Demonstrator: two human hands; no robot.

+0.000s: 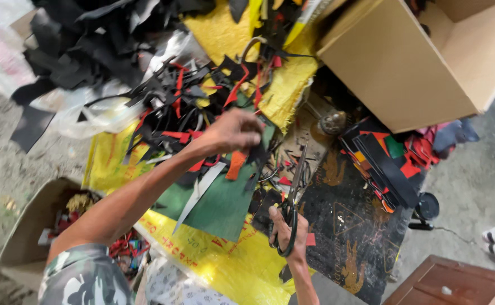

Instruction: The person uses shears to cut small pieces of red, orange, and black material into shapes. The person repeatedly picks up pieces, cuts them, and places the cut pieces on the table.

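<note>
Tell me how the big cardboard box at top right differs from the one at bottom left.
The top-right cardboard box is larger and lies tipped, its opening turned toward the right; the bottom-left cardboard box sits lower, its opening facing up. The top-right one shows a bare inner wall; the bottom-left one holds red and mixed scraps. Both are plain brown and stand beside the yellow sheet.

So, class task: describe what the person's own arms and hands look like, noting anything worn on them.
The left arm has a short camouflage sleeve in green, grey and white at the shoulder; below it the arm is bare. The left hand and right hand wear no gloves, rings or watch.
</note>
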